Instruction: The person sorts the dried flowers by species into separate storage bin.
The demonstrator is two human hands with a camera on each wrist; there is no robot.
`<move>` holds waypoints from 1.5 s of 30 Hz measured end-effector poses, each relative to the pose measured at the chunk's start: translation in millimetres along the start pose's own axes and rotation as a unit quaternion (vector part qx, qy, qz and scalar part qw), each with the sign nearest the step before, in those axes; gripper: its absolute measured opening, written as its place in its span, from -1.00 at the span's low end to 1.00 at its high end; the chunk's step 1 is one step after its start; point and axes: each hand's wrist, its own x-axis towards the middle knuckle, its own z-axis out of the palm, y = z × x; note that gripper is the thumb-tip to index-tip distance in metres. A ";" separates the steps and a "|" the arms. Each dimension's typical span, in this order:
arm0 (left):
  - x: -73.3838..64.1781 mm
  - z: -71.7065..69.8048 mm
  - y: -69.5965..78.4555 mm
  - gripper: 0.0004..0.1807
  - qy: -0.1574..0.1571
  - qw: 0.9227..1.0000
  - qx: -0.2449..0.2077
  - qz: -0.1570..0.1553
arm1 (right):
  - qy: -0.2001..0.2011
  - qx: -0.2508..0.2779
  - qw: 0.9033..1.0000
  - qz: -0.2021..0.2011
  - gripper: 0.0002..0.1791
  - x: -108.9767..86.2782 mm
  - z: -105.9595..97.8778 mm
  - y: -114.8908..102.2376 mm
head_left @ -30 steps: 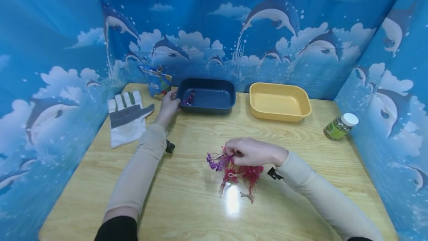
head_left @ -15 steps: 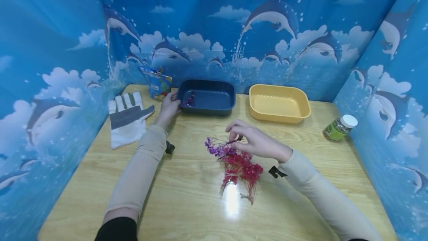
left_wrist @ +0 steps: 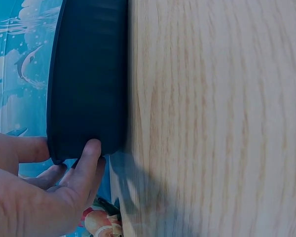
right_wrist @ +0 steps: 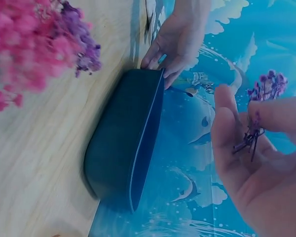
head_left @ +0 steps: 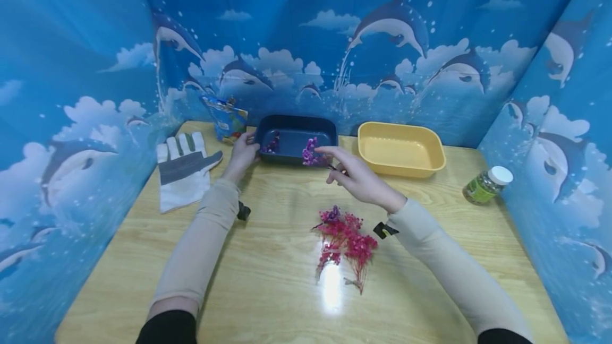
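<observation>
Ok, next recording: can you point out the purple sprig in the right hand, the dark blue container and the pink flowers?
Purple sprig (head_left: 311, 154): head view, on its blossoms.
Dark blue container (head_left: 294, 145): head view, on its bare inside bottom.
Pink flowers (head_left: 353, 240): head view, among the blossoms.

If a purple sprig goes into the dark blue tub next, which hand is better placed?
Probably the right hand: it pinches a purple sprig near the dark blue tub, while the left hand holds that tub's left end.

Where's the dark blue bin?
In the head view, the dark blue bin sits left of the yellow bin at the back of the table, the left hand holding its left end.
</observation>
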 end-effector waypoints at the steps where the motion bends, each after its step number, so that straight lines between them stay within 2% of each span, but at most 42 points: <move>1: 0.2 -0.1 0.0 -0.37 0.001 1.000 -0.001 0.000 | 0.003 -0.003 1.000 0.001 -0.32 4.6 -0.4 0.5; 13: 1.9 -1.4 -1.0 -0.37 0.004 1.000 0.010 -0.002 | 0.034 0.015 0.995 0.093 -0.26 66.2 -3.8 20.9; 20: -0.8 -1.4 1.8 -0.36 0.005 1.000 0.018 -0.002 | 0.055 0.026 0.985 0.159 -0.24 96.5 2.4 28.6; 28: -1.4 -0.5 1.6 -0.37 0.003 1.000 0.012 0.005 | 0.061 0.056 0.975 0.208 -0.23 124.6 12.7 35.9; 37: -0.1 -0.7 -0.6 -0.36 0.006 1.000 0.006 0.007 | 0.082 0.086 0.967 0.225 -0.25 149.2 32.3 49.9; 45: 1.1 -0.7 -0.8 -0.38 0.010 1.000 0.017 0.007 | 0.081 0.066 0.968 0.227 -0.26 162.3 46.0 57.6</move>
